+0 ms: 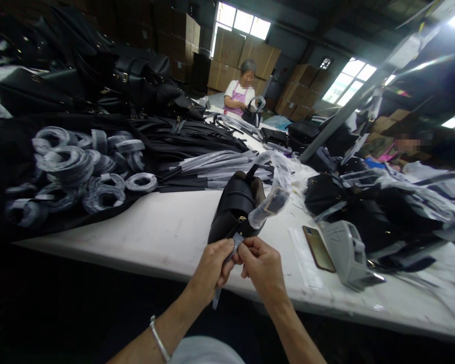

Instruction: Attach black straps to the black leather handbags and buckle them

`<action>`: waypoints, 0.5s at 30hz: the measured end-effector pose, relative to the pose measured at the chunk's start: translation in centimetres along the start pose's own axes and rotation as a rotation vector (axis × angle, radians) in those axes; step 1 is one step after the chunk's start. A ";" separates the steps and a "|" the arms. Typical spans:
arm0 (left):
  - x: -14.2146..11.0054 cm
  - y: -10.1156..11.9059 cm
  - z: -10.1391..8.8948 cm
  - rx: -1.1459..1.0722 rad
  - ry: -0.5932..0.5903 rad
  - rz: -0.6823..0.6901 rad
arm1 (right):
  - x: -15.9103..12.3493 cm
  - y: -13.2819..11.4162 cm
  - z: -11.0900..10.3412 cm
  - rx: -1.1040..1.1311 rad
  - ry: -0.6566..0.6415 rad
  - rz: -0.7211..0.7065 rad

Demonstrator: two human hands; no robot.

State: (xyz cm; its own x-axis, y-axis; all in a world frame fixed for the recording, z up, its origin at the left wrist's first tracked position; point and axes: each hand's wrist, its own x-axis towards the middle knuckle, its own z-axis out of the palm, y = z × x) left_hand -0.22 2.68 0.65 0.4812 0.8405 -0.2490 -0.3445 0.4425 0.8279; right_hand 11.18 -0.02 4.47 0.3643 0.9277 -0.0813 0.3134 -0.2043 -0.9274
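Close to the table edge, my left hand (217, 263) pinches a narrow strap (237, 239) that looks wrapped in greyish film, and its lower end hangs below the fingers. My right hand (263, 265) is closed on the same strap near its upper end, fingertips almost meeting those of the left. Right behind both hands stands a black handbag (237, 202) with a small gold clasp. Its handle (282, 174), wrapped in clear plastic, arches up on the right side. Part of the bag's base is hidden by my fingers.
Coiled wrapped straps (66, 162) pile up at left, beside long loose straps (208, 167). A phone (318, 248) and a grey tape dispenser (351, 255) lie at right, before more black bags (379, 217). One person (240, 93) works across the table (167, 222); another is at far right.
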 end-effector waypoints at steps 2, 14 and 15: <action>-0.1 0.0 0.1 0.079 0.043 0.051 | 0.0 -0.1 -0.3 0.025 -0.017 0.050; -0.7 -0.9 0.1 0.473 0.044 0.255 | -0.4 0.7 1.4 0.377 -0.001 0.158; -0.8 -1.1 0.0 0.479 0.015 0.242 | -0.3 0.9 1.6 0.412 0.005 0.157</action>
State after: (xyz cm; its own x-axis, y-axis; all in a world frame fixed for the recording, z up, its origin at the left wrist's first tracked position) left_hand -0.18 1.52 -0.08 0.4206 0.9069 -0.0269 -0.0360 0.0463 0.9983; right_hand 9.99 -0.01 3.05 0.3839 0.8936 -0.2325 -0.1216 -0.2007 -0.9721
